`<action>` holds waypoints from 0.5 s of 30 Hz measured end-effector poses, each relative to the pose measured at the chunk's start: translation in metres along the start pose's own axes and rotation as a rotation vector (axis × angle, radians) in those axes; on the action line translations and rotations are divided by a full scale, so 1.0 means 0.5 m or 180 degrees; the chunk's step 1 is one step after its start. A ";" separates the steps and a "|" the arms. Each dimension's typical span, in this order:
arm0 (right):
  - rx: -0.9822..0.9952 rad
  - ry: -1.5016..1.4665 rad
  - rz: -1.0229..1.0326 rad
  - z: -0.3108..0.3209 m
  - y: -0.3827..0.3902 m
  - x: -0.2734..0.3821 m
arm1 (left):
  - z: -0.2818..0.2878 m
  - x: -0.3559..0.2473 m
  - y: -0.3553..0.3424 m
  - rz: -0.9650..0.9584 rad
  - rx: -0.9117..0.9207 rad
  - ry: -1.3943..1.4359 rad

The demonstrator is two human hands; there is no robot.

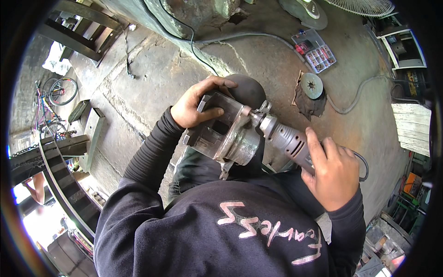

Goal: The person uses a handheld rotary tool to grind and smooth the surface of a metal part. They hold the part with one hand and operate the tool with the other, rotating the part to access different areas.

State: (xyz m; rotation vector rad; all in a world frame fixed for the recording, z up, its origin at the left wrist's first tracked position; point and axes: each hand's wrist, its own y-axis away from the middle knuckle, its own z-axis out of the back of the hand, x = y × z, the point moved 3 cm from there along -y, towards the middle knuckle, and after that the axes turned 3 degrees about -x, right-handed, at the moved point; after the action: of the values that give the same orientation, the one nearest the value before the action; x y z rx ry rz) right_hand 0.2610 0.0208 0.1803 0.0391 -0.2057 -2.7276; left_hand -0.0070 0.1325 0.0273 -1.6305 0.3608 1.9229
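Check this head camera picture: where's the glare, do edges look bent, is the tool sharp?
In the head view, light blows out at the lower left, with a rainbow flare along the rim; in the head view, the metal part shows bright glints, and the ladder-like beam looks bowed, likely fisheye distortion; in the head view, the rotary tool looks fairly sharp.

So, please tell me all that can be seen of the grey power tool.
The grey power tool has a barrel-shaped, plastic-looking body with dark slots and a narrower nose. The right hand grips its rear; a dark cord loops beside that hand. It slants, nose toward the picture's upper left, at the metal part; whether its tip touches is unclear.
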 end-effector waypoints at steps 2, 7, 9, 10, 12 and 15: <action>0.0042 0.0012 -0.0014 -0.001 0.001 0.001 | 0.000 0.000 0.000 0.0041 -0.0008 0.0005; -0.0069 -0.0215 -0.0010 -0.003 0.009 0.000 | 0.002 0.002 0.003 0.0002 0.0043 -0.0006; 0.0028 -0.0423 -0.0097 -0.007 0.015 -0.012 | 0.002 0.004 0.001 -0.0001 0.0035 -0.0005; 0.0079 -0.0529 -0.0129 -0.012 0.020 -0.019 | 0.001 0.005 -0.002 0.0036 0.0041 0.0020; -0.0207 -0.1144 -0.0304 -0.025 0.035 -0.031 | 0.001 -0.003 -0.005 0.0063 0.0007 0.0002; -0.0681 -0.2168 -0.0629 -0.059 0.066 -0.058 | -0.001 -0.032 0.000 0.0266 -0.0076 -0.0544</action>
State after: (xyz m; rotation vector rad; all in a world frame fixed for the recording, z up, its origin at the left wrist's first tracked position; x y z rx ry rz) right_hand 0.3021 -0.0016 0.1559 -0.9805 -0.0970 -2.8341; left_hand -0.0053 0.1284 0.0426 -1.4733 0.3424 2.1189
